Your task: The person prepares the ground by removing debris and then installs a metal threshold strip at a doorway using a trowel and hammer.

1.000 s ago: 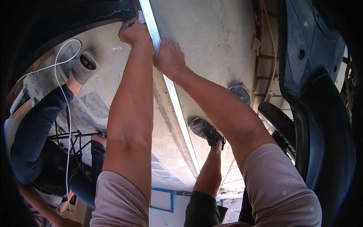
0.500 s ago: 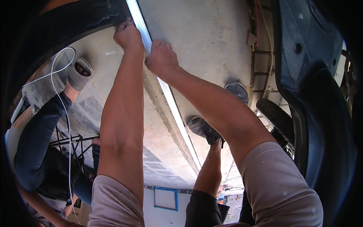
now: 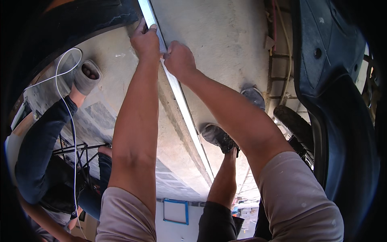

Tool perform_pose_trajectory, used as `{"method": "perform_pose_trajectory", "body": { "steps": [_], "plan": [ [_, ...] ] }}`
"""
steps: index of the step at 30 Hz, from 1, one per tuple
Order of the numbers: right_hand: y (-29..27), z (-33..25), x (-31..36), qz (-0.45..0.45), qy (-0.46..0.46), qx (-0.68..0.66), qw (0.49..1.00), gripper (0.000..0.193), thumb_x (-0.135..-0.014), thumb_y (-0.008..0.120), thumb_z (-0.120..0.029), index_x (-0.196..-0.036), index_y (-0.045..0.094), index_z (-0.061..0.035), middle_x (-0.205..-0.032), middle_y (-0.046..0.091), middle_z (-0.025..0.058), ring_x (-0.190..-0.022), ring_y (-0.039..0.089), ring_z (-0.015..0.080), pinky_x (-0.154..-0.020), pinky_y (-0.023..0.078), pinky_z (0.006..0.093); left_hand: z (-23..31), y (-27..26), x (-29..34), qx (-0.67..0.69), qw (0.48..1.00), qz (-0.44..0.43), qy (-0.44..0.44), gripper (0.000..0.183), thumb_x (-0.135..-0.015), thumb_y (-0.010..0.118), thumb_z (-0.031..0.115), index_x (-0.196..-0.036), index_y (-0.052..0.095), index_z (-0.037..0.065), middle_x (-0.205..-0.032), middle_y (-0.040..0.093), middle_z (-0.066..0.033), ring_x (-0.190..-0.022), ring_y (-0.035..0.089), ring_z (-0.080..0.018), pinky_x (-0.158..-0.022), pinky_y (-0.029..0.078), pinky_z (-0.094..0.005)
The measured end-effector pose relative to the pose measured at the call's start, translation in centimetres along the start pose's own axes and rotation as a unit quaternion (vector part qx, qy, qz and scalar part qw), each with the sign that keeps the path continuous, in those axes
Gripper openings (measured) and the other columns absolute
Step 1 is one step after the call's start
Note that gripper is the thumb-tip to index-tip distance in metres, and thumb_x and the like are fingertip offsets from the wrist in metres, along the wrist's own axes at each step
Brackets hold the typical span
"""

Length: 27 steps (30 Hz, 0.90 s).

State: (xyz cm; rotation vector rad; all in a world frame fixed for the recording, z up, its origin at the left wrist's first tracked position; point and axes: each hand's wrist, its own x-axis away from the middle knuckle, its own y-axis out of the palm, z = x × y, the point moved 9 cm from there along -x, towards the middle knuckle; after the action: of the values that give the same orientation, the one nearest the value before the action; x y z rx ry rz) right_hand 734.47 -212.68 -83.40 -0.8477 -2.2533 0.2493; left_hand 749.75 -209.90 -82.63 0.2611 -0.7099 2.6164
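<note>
A: Item under inspection?
B: Long, thin pale strip (image 3: pixel 177 90), ribbed along its face, lying along the raised step edge of the concrete floor (image 3: pixel 225 36) and running from the far edge back toward the feet.

A: Grip status?
B: Left hand (image 3: pixel 146 40) closed over the strip's far end, fingers curled on top. Right hand (image 3: pixel 178 59) just beside it, fist-like, pinching the strip against the step. Both holding the strip.

A: Handling judgement?
B: Likely light and rigid along its length but thin enough to bow or kink if lifted by one end (support from both hands advised). Narrow edges probably sharp; face likely slick. Best purchase judged at the flat sides, hands spread apart.

A: Surroundings and obstructions?
B: Dark shoe (image 3: pixel 219 137) planted right beside the strip's middle. Another person's grey shoe (image 3: pixel 86 76) and dark trouser leg (image 3: pixel 44 141) at left, with a white cable (image 3: pixel 72 121) trailing. Dark moulded panel (image 3: pixel 338 101) crowding the right side; black tyre (image 3: pixel 296 125) near it.
</note>
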Motion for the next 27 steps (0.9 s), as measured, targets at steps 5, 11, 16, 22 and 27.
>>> {"method": "perform_pose_trajectory", "body": {
  "steps": [5,11,16,22,27],
  "plan": [
    [0.0,0.7,-1.1,-0.057,0.070,-0.032,0.995,0.032,-0.079,0.082,-0.025,-0.090,0.069,0.0021,-0.096,0.071,0.0228,-0.094,0.070,0.0374,-0.083,0.056,0.0455,-0.5,-0.5,1.6,-0.010,0.999,-0.026,-0.042,0.047,-0.090,0.065,0.001,-0.136,0.056,-0.005,-0.120,0.069,-0.0178,-0.104,0.067,-0.0216,-0.091,0.052,-0.0324],
    [0.1,1.6,-2.3,-0.079,0.058,0.007,0.995,0.040,-0.076,0.085,-0.032,-0.087,0.072,0.0039,-0.092,0.072,0.0223,-0.088,0.072,0.0354,-0.077,0.057,0.0436,-1.7,-6.9,15.5,-0.147,0.988,0.030,0.038,0.052,-0.092,0.060,0.004,-0.141,0.045,-0.007,-0.131,0.058,-0.0251,-0.120,0.060,-0.0327,-0.105,0.047,-0.0387],
    [0.5,0.9,-2.6,-0.102,0.023,0.007,0.994,0.040,-0.075,0.086,-0.034,-0.083,0.072,0.0029,-0.086,0.072,0.0208,-0.083,0.072,0.0347,-0.074,0.057,0.0421,-10.5,-9.9,24.4,-0.160,0.973,-0.073,-0.146,0.060,-0.083,0.075,0.003,-0.138,0.053,-0.004,-0.120,0.066,-0.0200,-0.109,0.065,-0.0275,-0.097,0.051,-0.0358],
    [-0.3,0.7,-1.0,-0.071,0.023,0.014,0.997,0.035,-0.080,0.082,-0.030,-0.082,0.071,0.0023,-0.084,0.072,0.0193,-0.080,0.071,0.0345,-0.073,0.056,0.0434,-12.8,-8.9,25.3,-0.145,0.964,-0.114,-0.190,0.056,-0.080,0.076,0.001,-0.134,0.061,0.001,-0.104,0.074,-0.0152,-0.089,0.071,-0.0209,-0.081,0.055,-0.0318],
    [0.0,-0.1,1.7,-0.028,0.026,-0.013,0.999,0.028,-0.085,0.077,-0.024,-0.091,0.070,0.0020,-0.087,0.072,0.0187,-0.083,0.070,0.0348,-0.076,0.055,0.0430,-13.2,-9.9,24.9,-0.140,0.964,-0.124,-0.191,0.058,-0.080,0.075,-0.002,-0.136,0.059,0.002,-0.102,0.075,-0.0144,-0.086,0.071,-0.0182,-0.080,0.054,-0.0301]
  ]
}}
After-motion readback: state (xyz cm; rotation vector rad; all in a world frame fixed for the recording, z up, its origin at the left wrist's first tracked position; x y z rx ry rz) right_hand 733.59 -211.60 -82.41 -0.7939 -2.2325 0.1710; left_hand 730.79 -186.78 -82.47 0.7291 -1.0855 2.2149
